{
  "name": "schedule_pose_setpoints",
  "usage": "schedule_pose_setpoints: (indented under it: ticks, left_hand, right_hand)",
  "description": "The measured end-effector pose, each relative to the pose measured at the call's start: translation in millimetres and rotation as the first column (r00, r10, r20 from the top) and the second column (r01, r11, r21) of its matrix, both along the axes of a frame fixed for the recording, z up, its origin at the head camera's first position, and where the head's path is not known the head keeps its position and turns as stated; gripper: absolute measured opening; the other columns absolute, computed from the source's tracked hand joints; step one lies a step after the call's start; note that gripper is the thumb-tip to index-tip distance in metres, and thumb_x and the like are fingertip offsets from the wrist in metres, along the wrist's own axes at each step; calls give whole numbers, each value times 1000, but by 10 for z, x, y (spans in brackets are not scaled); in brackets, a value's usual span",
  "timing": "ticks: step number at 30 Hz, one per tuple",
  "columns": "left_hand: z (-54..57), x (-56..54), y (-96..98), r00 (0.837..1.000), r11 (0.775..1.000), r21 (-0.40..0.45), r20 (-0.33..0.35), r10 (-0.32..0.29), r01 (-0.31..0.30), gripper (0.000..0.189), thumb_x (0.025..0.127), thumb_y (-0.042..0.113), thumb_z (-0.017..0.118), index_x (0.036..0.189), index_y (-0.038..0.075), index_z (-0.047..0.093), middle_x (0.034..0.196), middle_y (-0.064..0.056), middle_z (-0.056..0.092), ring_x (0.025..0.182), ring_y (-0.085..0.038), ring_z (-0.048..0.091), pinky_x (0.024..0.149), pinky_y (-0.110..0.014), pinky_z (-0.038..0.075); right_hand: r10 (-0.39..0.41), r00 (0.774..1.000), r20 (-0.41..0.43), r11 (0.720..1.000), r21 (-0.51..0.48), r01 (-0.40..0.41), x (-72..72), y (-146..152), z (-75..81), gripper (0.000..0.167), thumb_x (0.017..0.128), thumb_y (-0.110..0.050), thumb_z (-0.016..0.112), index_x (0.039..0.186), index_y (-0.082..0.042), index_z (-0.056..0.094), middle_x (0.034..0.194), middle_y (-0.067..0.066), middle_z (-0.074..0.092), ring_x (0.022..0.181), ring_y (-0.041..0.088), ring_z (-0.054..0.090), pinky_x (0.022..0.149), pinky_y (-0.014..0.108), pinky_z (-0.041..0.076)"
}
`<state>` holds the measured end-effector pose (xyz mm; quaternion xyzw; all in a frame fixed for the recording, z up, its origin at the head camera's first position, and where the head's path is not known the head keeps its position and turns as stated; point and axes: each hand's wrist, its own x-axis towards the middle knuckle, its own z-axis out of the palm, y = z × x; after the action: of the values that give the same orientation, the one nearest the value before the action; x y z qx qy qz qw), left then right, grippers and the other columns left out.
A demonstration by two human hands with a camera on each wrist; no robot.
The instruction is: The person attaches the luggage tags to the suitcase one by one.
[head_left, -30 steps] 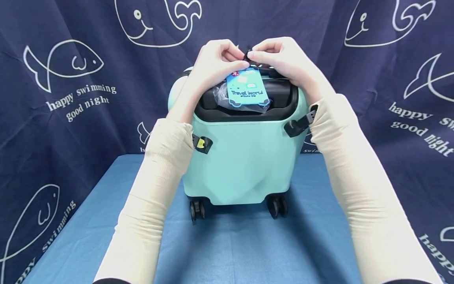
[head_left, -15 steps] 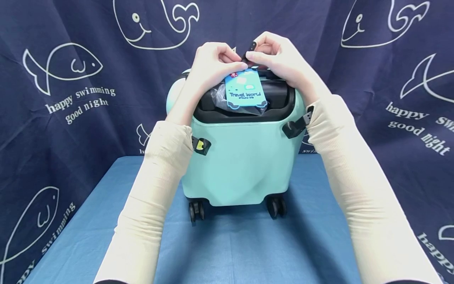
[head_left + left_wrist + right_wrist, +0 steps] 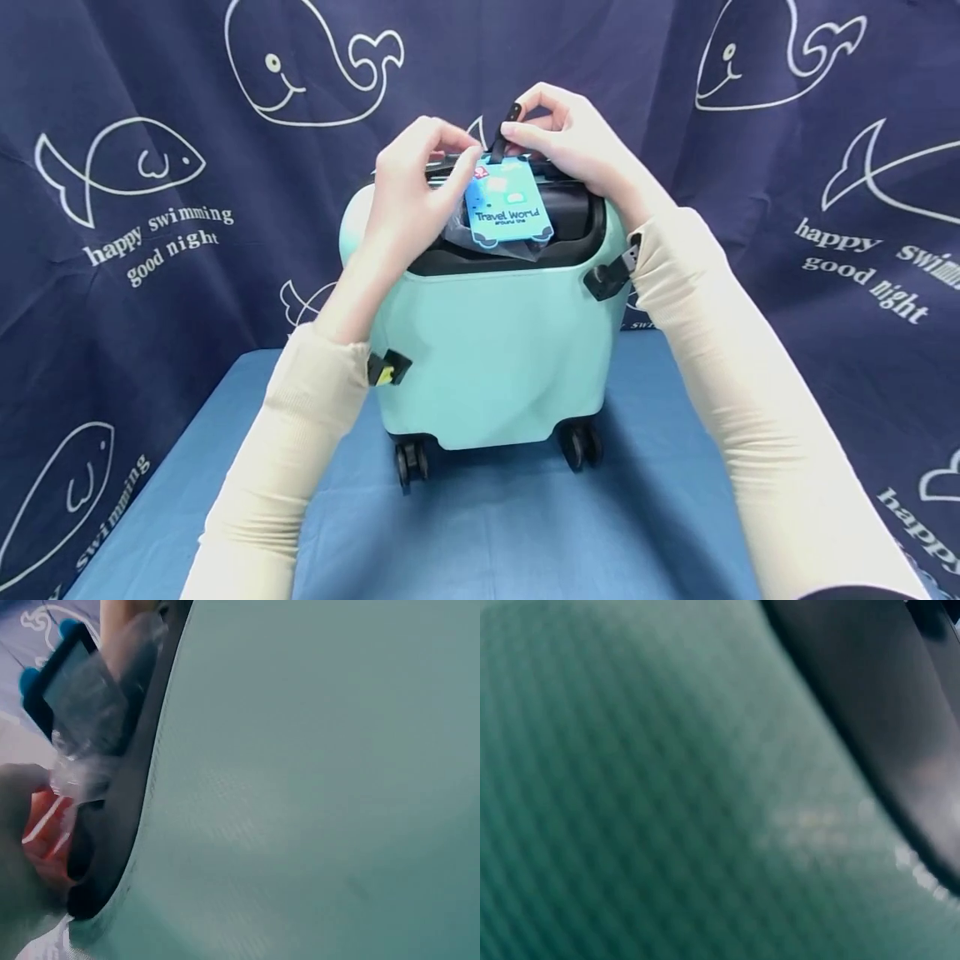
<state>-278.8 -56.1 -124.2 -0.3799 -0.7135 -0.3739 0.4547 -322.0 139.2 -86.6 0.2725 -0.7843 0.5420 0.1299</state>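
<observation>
A mint-green suitcase stands upright on its wheels, with a black recessed panel along its top. Over that panel hangs a blue luggage tag lettered "Travel World". My right hand pinches the tag's black strap between thumb and fingers and holds its end up. At the tag's upper left corner, my left hand has loosely bent fingers, with thumb and index tips close together. The left wrist view shows the tag's dark-framed back behind crumpled clear plastic. Suitcase shell fills most of the right wrist view.
A blue cloth covers the table under the suitcase. Behind it hangs a navy curtain printed with whales and fish. Small black wrist-mounted pieces sit by both cuffs, in front of the shell. Black caster wheels touch the cloth.
My left hand has moved left and down, away from the strap it pinched. The right hand keeps hold of the strap, and more of it shows. The whole view has shifted slightly.
</observation>
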Motion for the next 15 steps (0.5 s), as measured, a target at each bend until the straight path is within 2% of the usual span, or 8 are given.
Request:
schedule_pose_setpoints:
  ticks: [2, 5, 8, 10, 13, 15]
  left_hand:
    - [-101, 70, -41, 995, 998, -38, -87, -44, 41, 15, 90, 14, 62, 92, 0, 67, 92, -11, 67, 92, -20, 60, 88, -27, 46]
    - [-231, 159, -80, 986, 990, -133, -150, -68, 48, 25, 86, 22, 69, 100, 1, 67, 102, -14, 66, 107, -27, 58, 99, -30, 40]
    - [-311, 225, -105, 991, 977, -211, -130, -40, 12, 46, 74, 36, 79, 107, 6, 67, 113, -11, 64, 121, -27, 52, 110, -37, 29]
    - [-335, 247, -114, 993, 970, -241, -115, -8, -20, 52, 70, 40, 81, 109, 8, 67, 115, -7, 64, 122, -22, 51, 112, -45, 25]
    - [-360, 253, -118, 995, 966, -255, -97, 28, -52, 45, 73, 35, 80, 108, 10, 68, 116, -6, 65, 119, -18, 53, 112, -51, 22]
    - [-379, 246, -115, 995, 971, -234, -92, 29, -50, 35, 77, 29, 77, 106, 10, 69, 114, -7, 66, 116, -18, 55, 111, -51, 23]
  right_hand:
    - [-17, 1000, -3, 1000, 26, 17, 4, -13, -9, 12, 88, -18, 66, 89, -14, 54, 70, -5, 68, 67, 5, 62, 66, 19, 46]
    - [-32, 999, -2, 998, 47, 32, 17, -10, 0, 13, 88, -20, 66, 90, -15, 54, 70, -6, 67, 66, 5, 61, 66, 18, 44]
    - [-42, 999, 3, 998, 55, 42, 18, -5, 20, 13, 88, -22, 65, 90, -15, 54, 67, -9, 66, 64, 3, 59, 62, 17, 42]
    - [-43, 999, 8, 997, 57, 42, 14, -5, 25, 13, 88, -22, 65, 90, -15, 54, 66, -9, 66, 63, 3, 58, 61, 18, 41]
    - [-43, 999, 3, 997, 57, 43, -3, -9, 15, 13, 88, -21, 65, 90, -14, 54, 65, -9, 66, 62, 3, 57, 61, 18, 40]
    - [-40, 999, 5, 998, 50, 40, -15, -15, 6, 14, 88, -21, 65, 89, -14, 53, 66, -8, 67, 65, 4, 60, 63, 18, 42]
